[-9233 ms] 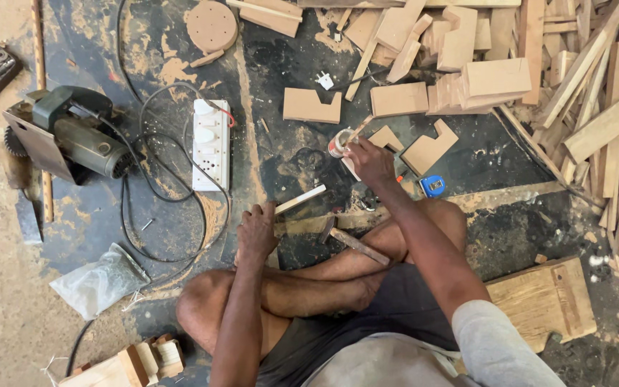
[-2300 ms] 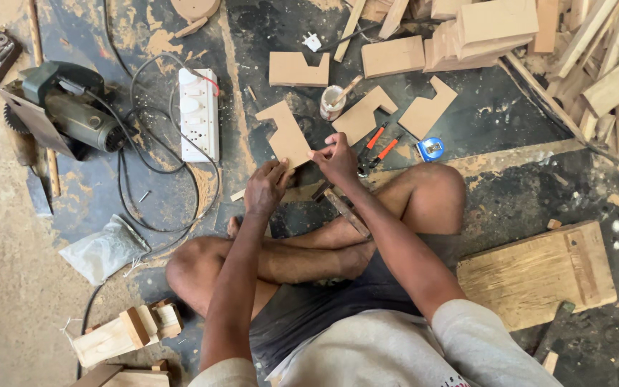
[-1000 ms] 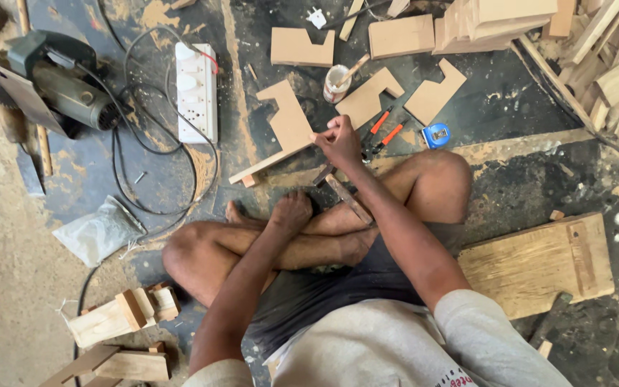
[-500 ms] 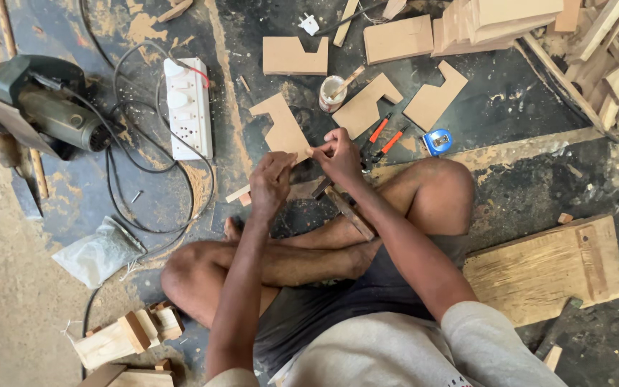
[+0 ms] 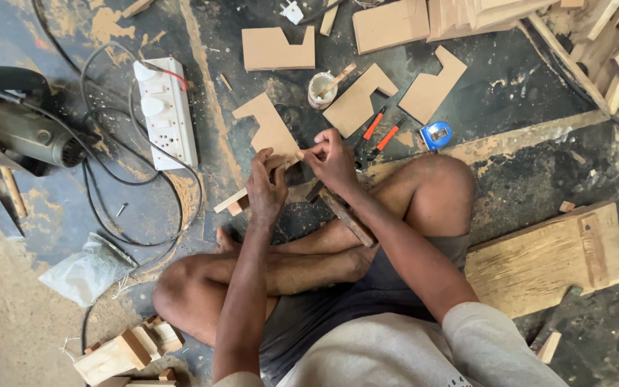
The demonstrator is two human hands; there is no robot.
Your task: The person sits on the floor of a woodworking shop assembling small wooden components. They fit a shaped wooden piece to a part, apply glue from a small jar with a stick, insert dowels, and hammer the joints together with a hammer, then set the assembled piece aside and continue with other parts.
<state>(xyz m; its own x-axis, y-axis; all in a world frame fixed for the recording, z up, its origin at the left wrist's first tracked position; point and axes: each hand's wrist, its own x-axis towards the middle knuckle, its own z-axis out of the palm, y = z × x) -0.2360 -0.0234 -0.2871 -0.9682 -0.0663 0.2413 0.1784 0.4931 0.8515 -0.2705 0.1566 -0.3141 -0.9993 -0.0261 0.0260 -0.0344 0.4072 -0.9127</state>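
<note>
At far left on the dusty floor lies a power saw (image 5: pixel 16 129), its dark cable (image 5: pixel 120 215) looping toward a white power strip (image 5: pixel 166 111) beside it. Below these sits a crumpled clear plastic bag (image 5: pixel 84 271), and near my left knee a few small wood blocks (image 5: pixel 127 351). At centre, my left hand (image 5: pixel 266 188) is curled closed around the lower edge of a notched board piece (image 5: pixel 270 129), which rests tilted on a thin wood strip (image 5: pixel 234 201) just ahead of my crossed legs. My right hand (image 5: pixel 332 159) touches the same edge, fingers pinched narrow; what sits between them is too small to tell. A hammer handle (image 5: pixel 345 218) lies across my shin under the right wrist. Beyond the hands: a small glue pot (image 5: pixel 322 87) with a stick in it, more notched cut-outs (image 5: pixel 356 100), two orange-handled tools (image 5: pixel 381 132), and a blue tape measure (image 5: pixel 435 135). At right, a wide plank (image 5: pixel 546 258) lies beside my right knee.
</note>
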